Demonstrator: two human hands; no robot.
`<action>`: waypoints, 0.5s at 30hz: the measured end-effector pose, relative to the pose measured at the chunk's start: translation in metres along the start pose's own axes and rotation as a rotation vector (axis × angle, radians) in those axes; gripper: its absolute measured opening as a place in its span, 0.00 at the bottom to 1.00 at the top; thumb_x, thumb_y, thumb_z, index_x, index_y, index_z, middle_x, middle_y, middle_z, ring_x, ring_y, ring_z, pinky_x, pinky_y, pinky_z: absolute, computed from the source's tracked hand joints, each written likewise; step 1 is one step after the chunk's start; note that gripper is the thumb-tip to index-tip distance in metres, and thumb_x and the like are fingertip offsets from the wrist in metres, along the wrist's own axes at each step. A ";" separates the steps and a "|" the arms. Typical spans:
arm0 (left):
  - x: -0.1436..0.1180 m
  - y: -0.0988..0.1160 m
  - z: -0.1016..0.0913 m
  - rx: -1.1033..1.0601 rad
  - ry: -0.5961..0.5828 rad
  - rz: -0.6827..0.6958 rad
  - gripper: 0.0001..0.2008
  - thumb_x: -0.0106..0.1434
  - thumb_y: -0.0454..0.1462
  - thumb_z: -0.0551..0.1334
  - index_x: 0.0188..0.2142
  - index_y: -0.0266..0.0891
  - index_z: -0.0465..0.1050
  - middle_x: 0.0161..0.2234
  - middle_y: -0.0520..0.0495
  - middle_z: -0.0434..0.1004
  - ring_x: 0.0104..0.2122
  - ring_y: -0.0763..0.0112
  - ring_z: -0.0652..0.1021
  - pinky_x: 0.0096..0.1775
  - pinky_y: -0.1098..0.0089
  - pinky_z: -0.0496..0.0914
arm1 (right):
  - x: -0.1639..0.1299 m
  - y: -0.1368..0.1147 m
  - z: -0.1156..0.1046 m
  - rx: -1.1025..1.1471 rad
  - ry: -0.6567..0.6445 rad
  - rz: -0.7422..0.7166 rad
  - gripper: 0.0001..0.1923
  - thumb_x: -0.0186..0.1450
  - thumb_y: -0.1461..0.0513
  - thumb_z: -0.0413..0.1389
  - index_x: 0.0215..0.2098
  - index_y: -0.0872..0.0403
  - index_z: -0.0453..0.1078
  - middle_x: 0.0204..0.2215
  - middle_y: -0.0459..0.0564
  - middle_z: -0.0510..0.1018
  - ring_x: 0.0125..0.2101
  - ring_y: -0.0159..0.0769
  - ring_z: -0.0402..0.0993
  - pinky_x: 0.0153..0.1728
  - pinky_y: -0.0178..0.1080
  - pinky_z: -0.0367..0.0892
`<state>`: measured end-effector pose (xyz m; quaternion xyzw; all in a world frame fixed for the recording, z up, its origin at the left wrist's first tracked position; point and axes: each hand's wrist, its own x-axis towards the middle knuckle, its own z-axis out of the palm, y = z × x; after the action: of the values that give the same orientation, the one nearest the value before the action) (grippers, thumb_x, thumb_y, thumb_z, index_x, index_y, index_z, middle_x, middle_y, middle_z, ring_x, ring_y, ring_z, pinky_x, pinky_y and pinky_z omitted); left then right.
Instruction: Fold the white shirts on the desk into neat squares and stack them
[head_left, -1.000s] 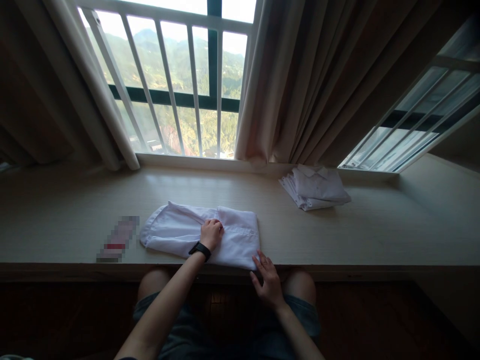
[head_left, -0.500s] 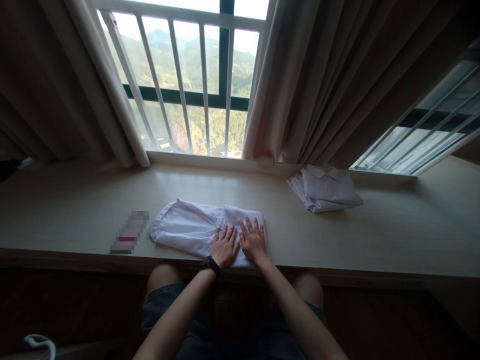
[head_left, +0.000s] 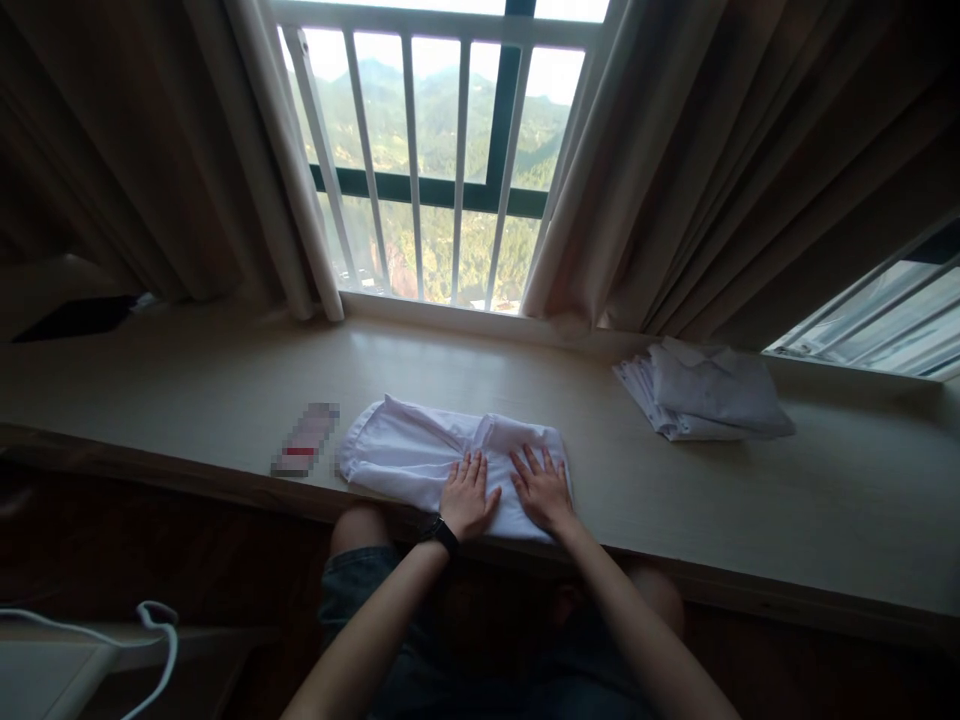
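A white garment (head_left: 409,455) lies partly folded on the pale wooden ledge (head_left: 187,390) below the window. My left hand (head_left: 466,495), with a black watch on the wrist, lies flat on the garment's near middle, fingers spread. Just to its right, my right hand (head_left: 541,488) also presses flat on the folded right part, fingers apart. Neither hand grips the cloth. The garment's left end is rounded and free of my hands.
A stack of folded white garments (head_left: 705,390) sits at the back right of the ledge. A small blurred flat object (head_left: 306,452) lies left of the garment. Curtains (head_left: 675,180) hang on both sides of the barred window (head_left: 442,170). A white cable (head_left: 161,630) is at lower left.
My left hand opened from a fist and both hands came flat onto the garment's right part. The view has since swung to the left, and my hands sit slightly farther apart.
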<state>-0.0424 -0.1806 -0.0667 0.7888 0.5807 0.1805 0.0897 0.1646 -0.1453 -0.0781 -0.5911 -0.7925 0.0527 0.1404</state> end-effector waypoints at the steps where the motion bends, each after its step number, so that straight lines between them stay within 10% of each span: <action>1: -0.004 0.001 0.000 -0.002 -0.004 0.023 0.34 0.71 0.51 0.48 0.70 0.36 0.53 0.70 0.39 0.52 0.70 0.52 0.53 0.67 0.52 0.50 | 0.000 0.006 -0.004 0.004 -0.030 -0.018 0.26 0.73 0.51 0.46 0.68 0.37 0.58 0.70 0.45 0.54 0.70 0.58 0.43 0.63 0.70 0.40; 9: -0.012 0.007 0.001 0.048 0.058 0.053 0.30 0.71 0.43 0.50 0.68 0.29 0.56 0.68 0.33 0.55 0.68 0.53 0.58 0.67 0.52 0.54 | 0.031 -0.041 -0.022 -0.050 -0.045 0.001 0.27 0.73 0.55 0.44 0.70 0.42 0.55 0.71 0.45 0.51 0.71 0.54 0.35 0.65 0.67 0.35; 15: -0.047 -0.019 -0.050 0.016 0.338 -0.092 0.30 0.69 0.39 0.54 0.68 0.31 0.54 0.67 0.33 0.59 0.69 0.53 0.56 0.67 0.51 0.55 | 0.047 -0.081 -0.003 -0.017 -0.175 0.103 0.28 0.74 0.47 0.37 0.71 0.36 0.50 0.73 0.41 0.43 0.71 0.57 0.32 0.63 0.70 0.33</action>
<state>-0.0912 -0.2226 -0.0359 0.7206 0.6243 0.3017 -0.0074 0.0789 -0.1250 -0.0472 -0.6256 -0.7706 0.1046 0.0628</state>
